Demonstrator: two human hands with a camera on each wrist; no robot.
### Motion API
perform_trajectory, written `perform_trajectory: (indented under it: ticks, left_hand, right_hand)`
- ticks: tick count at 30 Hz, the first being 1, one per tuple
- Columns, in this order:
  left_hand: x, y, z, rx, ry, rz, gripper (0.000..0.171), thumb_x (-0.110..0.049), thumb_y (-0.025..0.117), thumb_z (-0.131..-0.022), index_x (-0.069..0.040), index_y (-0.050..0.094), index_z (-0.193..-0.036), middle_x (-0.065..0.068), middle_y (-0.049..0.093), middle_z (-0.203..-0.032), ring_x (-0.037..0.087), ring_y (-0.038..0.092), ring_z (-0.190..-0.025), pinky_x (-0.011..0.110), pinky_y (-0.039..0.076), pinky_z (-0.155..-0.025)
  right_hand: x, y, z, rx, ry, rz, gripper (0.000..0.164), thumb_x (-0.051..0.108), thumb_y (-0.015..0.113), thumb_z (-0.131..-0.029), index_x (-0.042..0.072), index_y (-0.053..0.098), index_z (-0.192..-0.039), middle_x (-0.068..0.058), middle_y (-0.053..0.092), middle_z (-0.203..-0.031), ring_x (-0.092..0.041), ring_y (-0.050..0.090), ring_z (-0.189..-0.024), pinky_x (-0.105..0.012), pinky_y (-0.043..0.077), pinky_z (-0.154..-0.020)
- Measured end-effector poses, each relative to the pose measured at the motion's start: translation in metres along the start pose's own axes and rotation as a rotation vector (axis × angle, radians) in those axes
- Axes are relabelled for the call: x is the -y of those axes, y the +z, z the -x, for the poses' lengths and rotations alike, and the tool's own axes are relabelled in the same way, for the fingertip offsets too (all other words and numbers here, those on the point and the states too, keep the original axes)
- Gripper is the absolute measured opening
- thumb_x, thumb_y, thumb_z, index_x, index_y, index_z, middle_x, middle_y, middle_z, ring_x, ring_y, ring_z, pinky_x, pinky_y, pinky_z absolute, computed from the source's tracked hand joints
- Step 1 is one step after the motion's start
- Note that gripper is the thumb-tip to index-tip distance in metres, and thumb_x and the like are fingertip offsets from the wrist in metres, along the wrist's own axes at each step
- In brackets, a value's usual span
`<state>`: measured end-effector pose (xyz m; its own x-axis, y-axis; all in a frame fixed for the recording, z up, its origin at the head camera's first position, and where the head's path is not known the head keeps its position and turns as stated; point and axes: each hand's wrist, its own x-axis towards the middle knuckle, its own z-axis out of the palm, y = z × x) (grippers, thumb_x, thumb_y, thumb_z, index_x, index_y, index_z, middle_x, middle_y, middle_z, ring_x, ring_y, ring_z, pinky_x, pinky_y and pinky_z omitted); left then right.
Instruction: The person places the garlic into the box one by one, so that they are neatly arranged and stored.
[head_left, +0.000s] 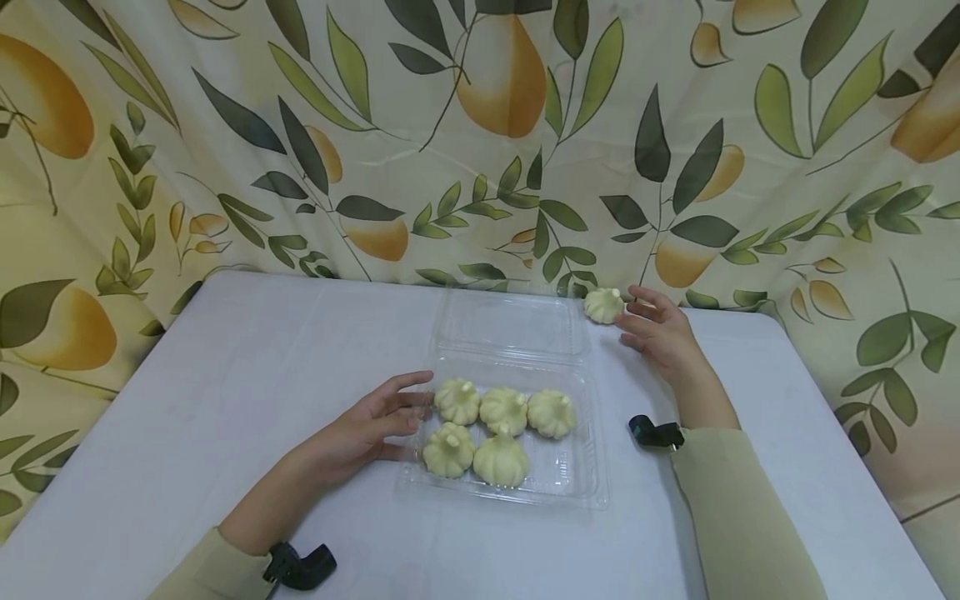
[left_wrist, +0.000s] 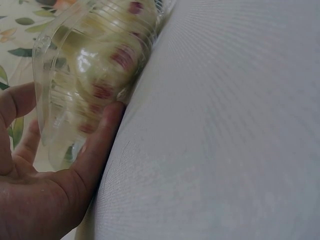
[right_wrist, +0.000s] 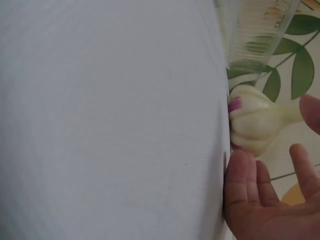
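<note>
Several pale garlic bulbs [head_left: 502, 460] sit in two rows inside a clear plastic clamshell box [head_left: 582, 467], whose lid [head_left: 512, 323] lies folded back. At the box's left side, my left hand [head_left: 367, 427] rests with loosely extended fingers against the wall. The left wrist view shows its thumb [left_wrist: 102, 140] touching the box low down, and purple-red patches on the bulbs through the plastic. One more garlic bulb [head_left: 603, 306] stands by the table's far edge, right of the lid. Beside it is my right hand [head_left: 663, 333], fingers spread, fingertips right at the bulb [right_wrist: 255, 120].
A white cloth covers the table [head_left: 247, 375]. Behind its far edge hangs a curtain [head_left: 480, 208] printed with leaves and orange fruit. Each wrist wears a small black device [head_left: 656, 432] near the sleeve.
</note>
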<state>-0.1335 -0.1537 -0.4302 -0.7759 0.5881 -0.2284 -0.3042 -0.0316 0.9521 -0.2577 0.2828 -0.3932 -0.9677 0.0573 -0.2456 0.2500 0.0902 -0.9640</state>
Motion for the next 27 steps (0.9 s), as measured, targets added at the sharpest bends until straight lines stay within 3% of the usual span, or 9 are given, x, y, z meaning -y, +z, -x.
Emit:
perform_trajectory:
  ticks: [10,13,17,27]
  left_hand:
    - [0.000,0.000,0.001,-0.007,-0.008,-0.004,0.068,-0.015,0.058,-0.099,-0.025,0.025,-0.158,0.014,0.027,-0.159,0.039,0.032,-0.144,0.050,0.050,-0.098]
    - [0.000,0.000,0.001,-0.006,-0.008,0.000,0.068,-0.015,0.058,-0.099,-0.025,0.024,-0.158,0.015,0.027,-0.159,0.039,0.032,-0.144,0.050,0.050,-0.098]
    - [0.000,0.000,0.001,-0.005,-0.008,0.001,0.068,-0.015,0.058,-0.099,-0.024,0.024,-0.158,0.014,0.027,-0.159,0.038,0.031,-0.144,0.050,0.051,-0.097]
    - [-0.001,0.001,0.001,-0.010,-0.014,0.003,0.068,-0.015,0.058,-0.099,-0.025,0.025,-0.158,0.014,0.027,-0.159,0.038,0.032,-0.144,0.050,0.051,-0.097]
  right_hand:
    - [0.001,0.005,-0.013,0.041,0.004,0.133,0.080,0.015,0.069,-0.094,0.024,0.025,-0.159,-0.016,0.025,-0.162,-0.004,0.057,-0.102,-0.030,0.049,-0.098]
    - [0.001,0.007,-0.017,0.055,0.007,0.161,0.081,0.015,0.069,-0.094,0.027,0.024,-0.160,-0.014,0.024,-0.164,-0.014,0.056,-0.117,-0.039,0.043,-0.108]
    - [0.003,0.008,-0.021,0.095,-0.003,0.205,0.083,0.012,0.069,-0.093,0.027,0.022,-0.160,-0.012,0.021,-0.165,-0.027,0.038,-0.140,-0.046,0.035,-0.114]
    - [0.011,0.016,-0.023,0.185,-0.037,0.453,0.078,0.011,0.070,-0.091,0.020,0.030,-0.158,-0.020,0.028,-0.158,-0.037,0.033,-0.136,-0.051,0.036,-0.109]
